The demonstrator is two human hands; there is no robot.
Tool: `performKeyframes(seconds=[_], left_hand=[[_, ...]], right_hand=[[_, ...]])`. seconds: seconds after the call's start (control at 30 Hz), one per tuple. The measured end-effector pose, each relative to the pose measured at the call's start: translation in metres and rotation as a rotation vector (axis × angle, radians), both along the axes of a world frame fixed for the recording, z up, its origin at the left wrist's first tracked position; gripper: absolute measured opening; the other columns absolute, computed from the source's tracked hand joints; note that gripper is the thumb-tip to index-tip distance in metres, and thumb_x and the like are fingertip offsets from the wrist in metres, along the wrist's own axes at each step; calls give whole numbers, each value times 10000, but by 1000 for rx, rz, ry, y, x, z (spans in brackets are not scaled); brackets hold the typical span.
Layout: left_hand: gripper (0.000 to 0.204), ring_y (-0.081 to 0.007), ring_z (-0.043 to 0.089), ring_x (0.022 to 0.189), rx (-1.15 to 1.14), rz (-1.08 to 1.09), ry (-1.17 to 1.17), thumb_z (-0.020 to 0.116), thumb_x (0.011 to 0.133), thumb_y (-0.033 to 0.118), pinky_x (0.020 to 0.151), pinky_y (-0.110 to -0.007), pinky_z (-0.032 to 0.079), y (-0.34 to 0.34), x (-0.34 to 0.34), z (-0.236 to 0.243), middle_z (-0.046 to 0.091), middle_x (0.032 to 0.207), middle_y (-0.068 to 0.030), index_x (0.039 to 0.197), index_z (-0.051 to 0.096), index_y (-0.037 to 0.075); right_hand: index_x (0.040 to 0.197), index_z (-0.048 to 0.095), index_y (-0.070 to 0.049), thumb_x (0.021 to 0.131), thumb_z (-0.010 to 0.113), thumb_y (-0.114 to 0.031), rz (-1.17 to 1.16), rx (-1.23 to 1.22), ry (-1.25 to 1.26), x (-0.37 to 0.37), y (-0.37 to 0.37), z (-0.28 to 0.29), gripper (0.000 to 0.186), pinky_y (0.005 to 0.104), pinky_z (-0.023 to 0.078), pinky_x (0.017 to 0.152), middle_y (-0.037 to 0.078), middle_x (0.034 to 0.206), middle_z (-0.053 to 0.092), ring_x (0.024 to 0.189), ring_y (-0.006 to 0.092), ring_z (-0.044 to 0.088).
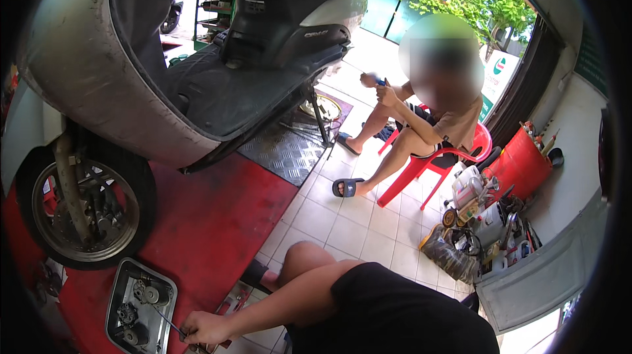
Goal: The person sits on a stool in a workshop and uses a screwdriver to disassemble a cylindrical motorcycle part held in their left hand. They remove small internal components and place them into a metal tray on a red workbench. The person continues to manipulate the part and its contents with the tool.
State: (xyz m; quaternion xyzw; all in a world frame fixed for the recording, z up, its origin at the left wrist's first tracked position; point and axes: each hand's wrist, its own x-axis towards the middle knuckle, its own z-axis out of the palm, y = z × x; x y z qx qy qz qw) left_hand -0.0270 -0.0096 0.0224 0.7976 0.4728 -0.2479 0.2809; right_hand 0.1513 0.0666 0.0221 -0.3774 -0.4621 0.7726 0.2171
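My right hand [205,329] comes in from the lower middle, its fingers closed around a slim tool with a thin straight shaft [168,320]. I cannot make out the handle inside the fist. The shaft's tip reaches over a metal tray [172,283] and ends close to a round silver part [152,295]. Beside that part lie a dark toothed-looking metal part [127,314] and another cylindrical part [135,335]. The tray rests on a red platform [217,222]. My left hand does not show.
A grey and black scooter [263,71] stands on the platform, its front wheel [85,206] just beyond the tray. Another person [421,123] sits on a red plastic chair [408,173], holding a small blue thing. Tools and containers crowd around a red drum [521,164] on the right.
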Motion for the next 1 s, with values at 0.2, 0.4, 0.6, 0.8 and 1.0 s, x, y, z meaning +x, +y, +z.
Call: performKeyframes(seconds=[0.2,0.4,0.6,0.8,1.0], left_hand=[[619,-387,583,1128,-98,72,22,664,889,388,946,-467,479,-4,2,4,606,1218,-242,1373,484,48],[667,-364,550,1209,-233,137,-21,639,901,424,1009,-433,460,1,9,15,550,1335,-228,1421,441,55],[619,-375,532,1214,-197,47,102,648,887,439,1007,-440,450,7,9,11,544,1311,-247,1314,522,7],[554,-400,609,1064,-181,23,91,670,877,397,904,-477,501,4,1,-4,614,1181,-252,1256,561,8],[585,-398,609,1065,-141,58,20,671,875,398,903,-479,501,-3,-1,-4,612,1186,-252,1302,524,25]], right_hand=[[929,629,38,906,580,-96,-33,3,36,-8,-6,-16,145,316,545,527,94,755,671,649,179,655],[1003,592,38,936,557,-107,23,-13,-5,-2,-9,6,163,317,569,543,101,817,656,675,184,658],[1013,603,35,933,570,-130,102,-56,54,5,-10,22,186,321,576,552,122,841,669,707,195,677],[963,607,43,925,573,-121,62,-30,70,-3,-21,7,172,327,570,542,114,796,665,674,200,679],[981,595,37,926,565,-124,81,10,86,2,-12,17,172,317,562,525,100,791,659,609,186,666]])
